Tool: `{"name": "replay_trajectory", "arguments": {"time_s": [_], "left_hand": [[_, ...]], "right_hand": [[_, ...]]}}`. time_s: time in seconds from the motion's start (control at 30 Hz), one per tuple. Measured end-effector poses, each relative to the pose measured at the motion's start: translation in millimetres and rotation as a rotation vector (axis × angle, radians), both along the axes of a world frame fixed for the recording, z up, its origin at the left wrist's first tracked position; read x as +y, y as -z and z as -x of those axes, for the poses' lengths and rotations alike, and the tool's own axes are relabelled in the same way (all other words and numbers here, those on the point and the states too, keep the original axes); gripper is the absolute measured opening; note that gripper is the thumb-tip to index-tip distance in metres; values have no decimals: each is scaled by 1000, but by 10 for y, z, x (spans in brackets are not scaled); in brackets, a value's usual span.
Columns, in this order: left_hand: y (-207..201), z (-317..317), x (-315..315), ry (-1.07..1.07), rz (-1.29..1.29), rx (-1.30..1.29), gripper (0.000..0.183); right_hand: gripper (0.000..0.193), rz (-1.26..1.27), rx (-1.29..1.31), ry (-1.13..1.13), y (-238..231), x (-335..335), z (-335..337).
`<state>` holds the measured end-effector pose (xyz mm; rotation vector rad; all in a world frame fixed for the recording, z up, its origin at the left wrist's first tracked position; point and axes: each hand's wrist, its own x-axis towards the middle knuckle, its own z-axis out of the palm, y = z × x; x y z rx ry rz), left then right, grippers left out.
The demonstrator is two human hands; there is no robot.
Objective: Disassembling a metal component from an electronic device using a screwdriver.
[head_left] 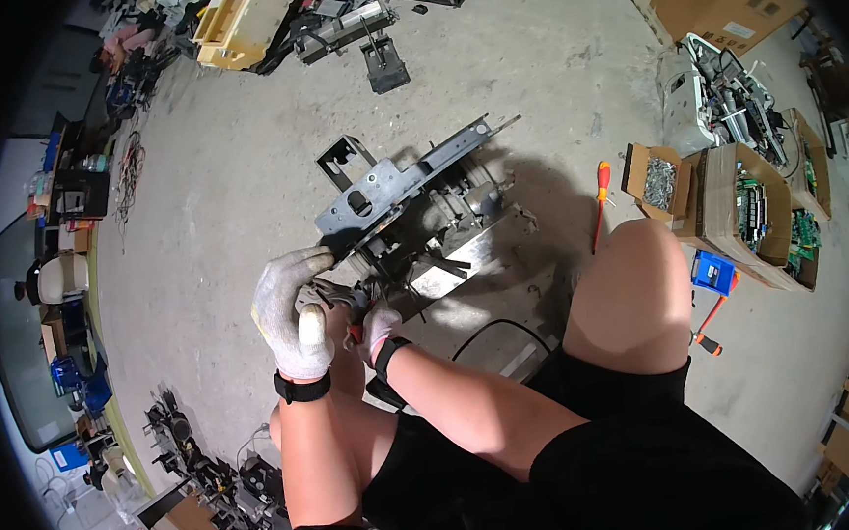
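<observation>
the metal assembly (pixel 426 211), a grey, holed plate (pixel 385 187) above dark mechanisms, sits just beyond the left fingertips. at its near-left end, the gloved left hand (pixel 287 304) curves, thumb apart; whether it grips, i cannot tell. beside that end, right-hand (pixel 382 327) fingers wrap a red grip (pixel 355 335).

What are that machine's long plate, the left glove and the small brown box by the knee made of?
Long plate: metal, perhaps steel; dull grey, clean-cut holes.
Left glove: seemingly knitted fabric, matte off-white, hugging the fingers; fibre unclear.
Small brown box: likely cardboard, matte, with thin flaps folded out.
</observation>
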<state>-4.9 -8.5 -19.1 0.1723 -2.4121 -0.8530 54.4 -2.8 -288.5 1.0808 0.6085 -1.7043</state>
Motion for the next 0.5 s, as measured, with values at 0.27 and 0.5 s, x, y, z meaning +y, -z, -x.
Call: {"name": "replay_trajectory", "arguments": {"time_s": [0.27,0.5], "left_hand": [[29,-80,-31,-11,-2,-9,63],[-11,12,15,8,24,-13,66]], "right_hand": [[43,-171,45,-160,37,51,-224],[39,-379,171,-272,-56,247,14]]}}
